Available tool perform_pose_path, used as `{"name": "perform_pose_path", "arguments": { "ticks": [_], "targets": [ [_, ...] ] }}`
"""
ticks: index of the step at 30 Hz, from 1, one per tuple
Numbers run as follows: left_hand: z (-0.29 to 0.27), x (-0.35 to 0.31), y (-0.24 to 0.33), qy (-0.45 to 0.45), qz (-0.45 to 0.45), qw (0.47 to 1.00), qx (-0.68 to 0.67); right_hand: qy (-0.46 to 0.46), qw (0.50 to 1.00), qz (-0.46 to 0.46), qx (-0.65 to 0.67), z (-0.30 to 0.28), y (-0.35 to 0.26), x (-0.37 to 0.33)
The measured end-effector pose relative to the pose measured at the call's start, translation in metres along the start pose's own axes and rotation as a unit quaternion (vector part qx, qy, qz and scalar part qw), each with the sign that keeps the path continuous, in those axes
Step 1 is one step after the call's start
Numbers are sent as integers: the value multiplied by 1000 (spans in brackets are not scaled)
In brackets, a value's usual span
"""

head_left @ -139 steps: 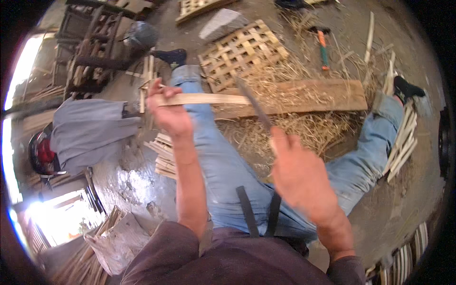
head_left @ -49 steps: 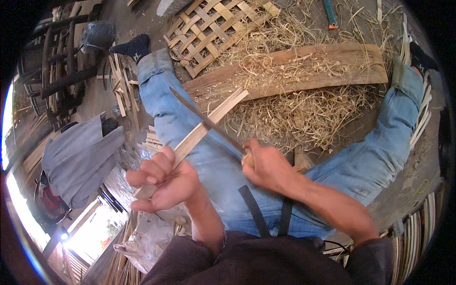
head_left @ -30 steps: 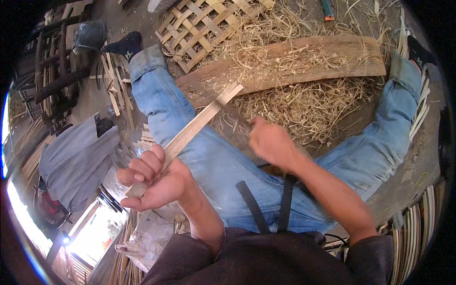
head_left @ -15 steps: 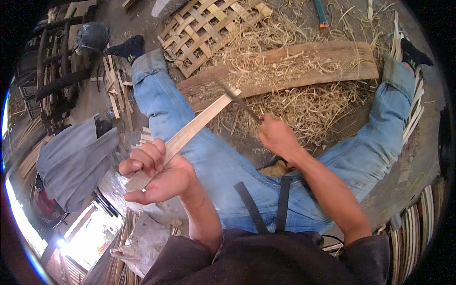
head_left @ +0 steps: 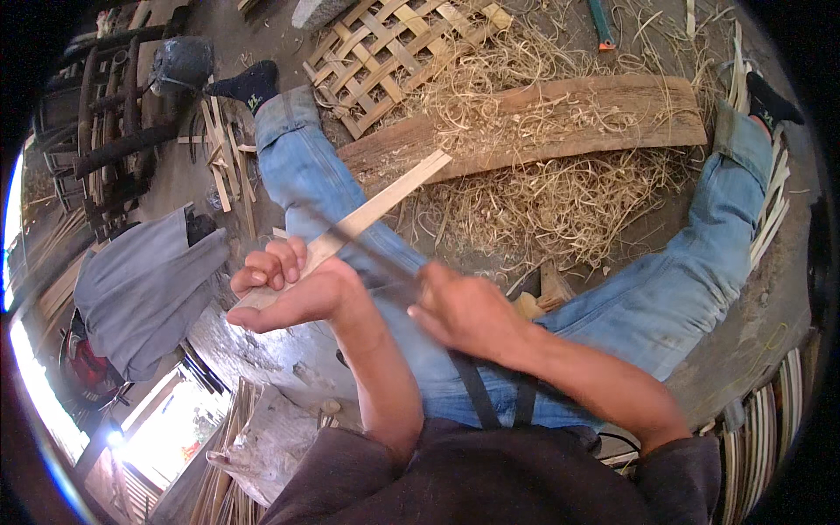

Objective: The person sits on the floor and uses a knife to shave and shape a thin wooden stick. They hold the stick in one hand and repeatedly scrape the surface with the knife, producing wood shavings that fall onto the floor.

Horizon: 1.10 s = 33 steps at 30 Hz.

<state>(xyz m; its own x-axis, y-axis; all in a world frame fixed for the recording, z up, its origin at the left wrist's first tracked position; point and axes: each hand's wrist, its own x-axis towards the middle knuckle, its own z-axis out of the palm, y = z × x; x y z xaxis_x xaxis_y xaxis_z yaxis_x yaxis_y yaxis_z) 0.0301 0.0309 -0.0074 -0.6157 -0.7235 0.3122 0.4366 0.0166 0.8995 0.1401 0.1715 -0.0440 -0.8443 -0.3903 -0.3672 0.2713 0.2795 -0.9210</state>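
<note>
Over your left thigh, your left hand (head_left: pixel 284 289) pinches the near end of the bamboo strip (head_left: pixel 376 210), its far tip toward the plank (head_left: pixel 525 122). Your right hand (head_left: pixel 464 311), fist closed on the knife (head_left: pixel 372 258), has pulled back nearer since a moment ago, the blade now by your left grip.

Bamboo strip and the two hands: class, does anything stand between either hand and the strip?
Nothing visible does. The left hand grips the bamboo strip at its near end. The right hand holds a dark blade laid against the strip, so only that blade lies between them.
</note>
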Motion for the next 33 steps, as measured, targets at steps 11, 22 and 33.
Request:
{"name": "perform_pose_path", "arguments": {
  "ticks": [11, 22, 33],
  "targets": [
    [5, 3, 1, 34, -33, 999, 13, 13, 994, 94, -55, -12, 42, 16],
    [9, 8, -5, 60, -35, 997, 43, 6, 990, 113, -81, -18, 45, 20],
    [2, 10, -1, 61, -50, 997, 23, 44, 981, 144, -120, -31, 94, 24]
  ]
}}
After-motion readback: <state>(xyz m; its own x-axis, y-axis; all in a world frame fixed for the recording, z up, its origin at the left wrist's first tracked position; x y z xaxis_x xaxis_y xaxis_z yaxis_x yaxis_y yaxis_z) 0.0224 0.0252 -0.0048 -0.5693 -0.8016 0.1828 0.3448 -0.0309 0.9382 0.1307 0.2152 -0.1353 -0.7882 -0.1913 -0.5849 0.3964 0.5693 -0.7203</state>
